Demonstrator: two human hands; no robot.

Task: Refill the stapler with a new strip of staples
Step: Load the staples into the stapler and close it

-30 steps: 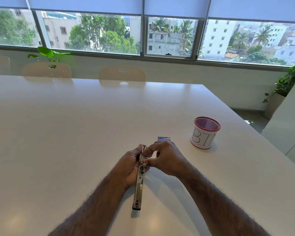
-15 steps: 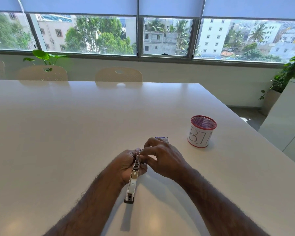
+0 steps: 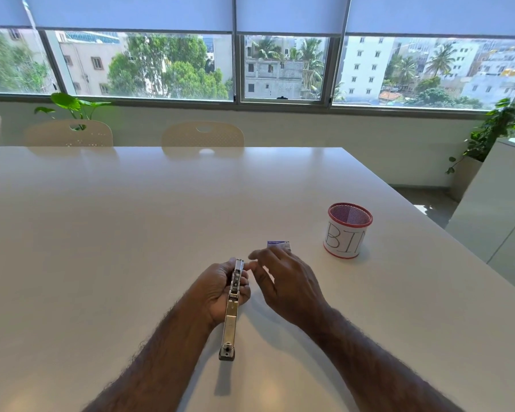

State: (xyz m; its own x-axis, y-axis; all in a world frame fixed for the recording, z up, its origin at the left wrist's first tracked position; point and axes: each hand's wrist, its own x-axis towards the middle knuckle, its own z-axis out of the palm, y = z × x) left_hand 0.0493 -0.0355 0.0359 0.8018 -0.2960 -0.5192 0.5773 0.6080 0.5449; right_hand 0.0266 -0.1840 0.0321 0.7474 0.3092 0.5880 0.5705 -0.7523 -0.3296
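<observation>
A long silver metal stapler point(image 3: 232, 310) is held above the white table point(image 3: 131, 233), its near end pointing toward me and its open channel facing up. My left hand point(image 3: 217, 289) grips the stapler's far half from the left side. My right hand point(image 3: 283, 281) hovers just right of the stapler tip, fingers spread and apart from the metal, holding nothing that I can see. A small purple and white staple box point(image 3: 278, 245) lies on the table just beyond my right hand, partly hidden by the fingers.
A red-rimmed mesh cup labelled "BIN" point(image 3: 347, 231) stands to the right of the box. Two cream chairs point(image 3: 202, 135) sit at the table's far edge under the windows. The table's right edge runs diagonally past the cup.
My right hand has let go of the stapler's tip and drawn back to the right with fingers spread. The left hand keeps its hold; the stapler's near end has swung slightly.
</observation>
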